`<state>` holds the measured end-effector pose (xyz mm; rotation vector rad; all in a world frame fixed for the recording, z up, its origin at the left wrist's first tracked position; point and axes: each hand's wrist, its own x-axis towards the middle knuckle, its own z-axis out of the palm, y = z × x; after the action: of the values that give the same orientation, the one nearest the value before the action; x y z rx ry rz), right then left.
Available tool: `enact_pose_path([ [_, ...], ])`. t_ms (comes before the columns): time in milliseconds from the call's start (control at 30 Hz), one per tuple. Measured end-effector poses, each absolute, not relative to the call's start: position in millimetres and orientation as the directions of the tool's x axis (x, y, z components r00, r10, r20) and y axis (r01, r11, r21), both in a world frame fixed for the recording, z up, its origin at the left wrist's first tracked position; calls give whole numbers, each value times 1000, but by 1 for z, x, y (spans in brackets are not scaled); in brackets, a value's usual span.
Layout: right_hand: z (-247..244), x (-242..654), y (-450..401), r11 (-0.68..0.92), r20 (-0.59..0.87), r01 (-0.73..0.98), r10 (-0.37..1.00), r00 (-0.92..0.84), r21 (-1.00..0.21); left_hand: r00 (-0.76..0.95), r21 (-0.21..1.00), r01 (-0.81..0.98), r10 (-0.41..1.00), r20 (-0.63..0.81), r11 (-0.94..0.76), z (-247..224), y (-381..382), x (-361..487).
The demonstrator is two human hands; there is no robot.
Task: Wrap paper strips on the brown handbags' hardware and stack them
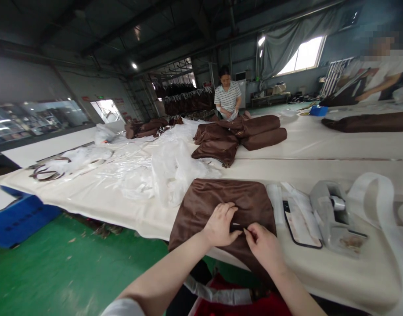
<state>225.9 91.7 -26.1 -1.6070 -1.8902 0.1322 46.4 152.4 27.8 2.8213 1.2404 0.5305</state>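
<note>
A brown leather bag (228,191) lies at the table's near edge, its lower part hanging over toward me. My left hand (221,224) rests on it, fingers curled onto the leather and gripping it, thumb stretched toward my other hand. A small white patch shows on the leather between that thumb and the fingers. Close beside it, my right hand (262,245) has thumb and forefinger pinched together at the bag's surface. What sits in that pinch is too small to make out. A white-wrapped strap (221,293) hangs below, near my lap.
Right of the bag are a tape dispenser (329,210), a black-rimmed pad (302,224) and a white strip (374,188). Crumpled clear plastic (170,171) spreads leftward. More brown bags (221,142) lie ahead, before a co-worker (228,94). Another person (379,74) stands far right.
</note>
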Motion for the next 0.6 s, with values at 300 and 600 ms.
enact_pose_path([
  [300, -10, 196, 107, 515, 389, 852, 770, -505, 87, 409, 71, 877, 815, 410, -475, -10, 161, -14],
  [600, 13, 184, 125, 559, 160, 797, 786, -597, 229, 404, 99, 870, 813, 418, -483, -12, 163, -13],
])
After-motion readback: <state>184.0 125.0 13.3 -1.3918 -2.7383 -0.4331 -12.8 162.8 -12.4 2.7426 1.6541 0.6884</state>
